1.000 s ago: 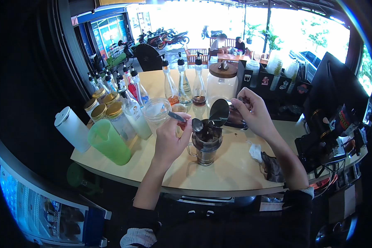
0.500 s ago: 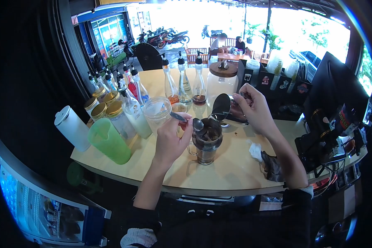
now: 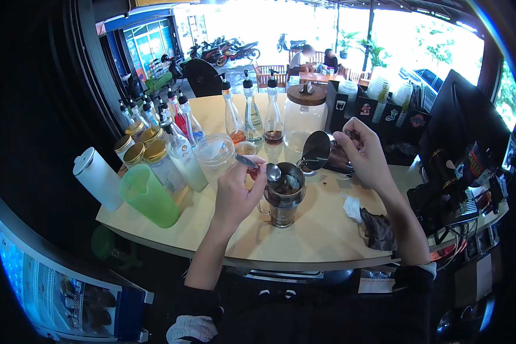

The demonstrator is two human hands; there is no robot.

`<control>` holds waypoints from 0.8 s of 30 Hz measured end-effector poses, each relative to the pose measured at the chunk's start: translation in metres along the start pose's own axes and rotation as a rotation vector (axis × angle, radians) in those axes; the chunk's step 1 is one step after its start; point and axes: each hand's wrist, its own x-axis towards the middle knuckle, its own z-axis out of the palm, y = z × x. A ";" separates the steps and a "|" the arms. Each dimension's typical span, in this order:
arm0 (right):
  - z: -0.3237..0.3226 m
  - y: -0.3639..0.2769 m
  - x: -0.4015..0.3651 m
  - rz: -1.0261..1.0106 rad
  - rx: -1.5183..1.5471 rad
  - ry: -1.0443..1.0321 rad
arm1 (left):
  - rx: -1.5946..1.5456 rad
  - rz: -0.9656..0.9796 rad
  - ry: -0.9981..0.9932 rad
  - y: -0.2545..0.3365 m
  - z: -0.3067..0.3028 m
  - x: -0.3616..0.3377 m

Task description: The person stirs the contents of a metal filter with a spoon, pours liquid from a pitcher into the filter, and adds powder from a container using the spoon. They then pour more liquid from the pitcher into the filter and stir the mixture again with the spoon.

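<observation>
My left hand (image 3: 239,192) is closed on a metal spoon (image 3: 273,172), whose bowl is at the left rim of a metal dripper (image 3: 285,198). The dripper sits on a glass mug (image 3: 282,217) and holds dark contents. My right hand (image 3: 362,150) grips a metal pot with a dark round lid (image 3: 316,150) standing open, to the right of the dripper and tilted toward it. The pot's handle is mostly hidden by my fingers.
Pump bottles (image 3: 253,117), a large glass jar (image 3: 305,119) and a cup holder (image 3: 364,112) stand behind. Left are an open clear jar (image 3: 215,157), a green pitcher (image 3: 149,196) and a white flask (image 3: 97,179). White tissue (image 3: 352,208) lies right. Two people sit outside.
The pot in my right hand has moved slightly right, away from the dripper. The dark contents look lower in the dripper. The spoon is nearly still, and the view has shifted a little.
</observation>
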 end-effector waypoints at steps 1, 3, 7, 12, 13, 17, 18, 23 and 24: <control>0.000 -0.002 -0.001 0.000 0.000 0.000 | -0.004 -0.003 0.002 -0.001 0.001 -0.001; 0.001 -0.006 -0.004 0.030 0.051 -0.003 | -0.007 -0.006 0.002 -0.002 0.001 -0.002; 0.003 -0.006 -0.004 0.022 0.069 -0.018 | -0.007 -0.003 -0.006 0.000 0.001 -0.002; 0.009 -0.013 -0.004 0.047 0.165 -0.050 | -0.007 0.007 -0.017 -0.001 0.000 -0.005; 0.010 -0.014 -0.004 0.047 0.166 -0.050 | -0.003 0.015 -0.021 -0.002 0.000 -0.005; 0.012 -0.013 -0.004 0.042 0.184 -0.063 | 0.040 0.045 -0.047 -0.004 0.000 -0.007; 0.013 -0.012 -0.004 0.037 0.211 -0.062 | 0.040 0.045 -0.047 -0.004 -0.001 -0.006; 0.007 0.006 -0.006 0.001 0.261 -0.020 | 0.058 0.074 -0.023 -0.002 -0.002 -0.005; 0.004 0.014 -0.007 0.025 0.316 -0.010 | 0.058 0.073 -0.022 -0.002 -0.003 -0.005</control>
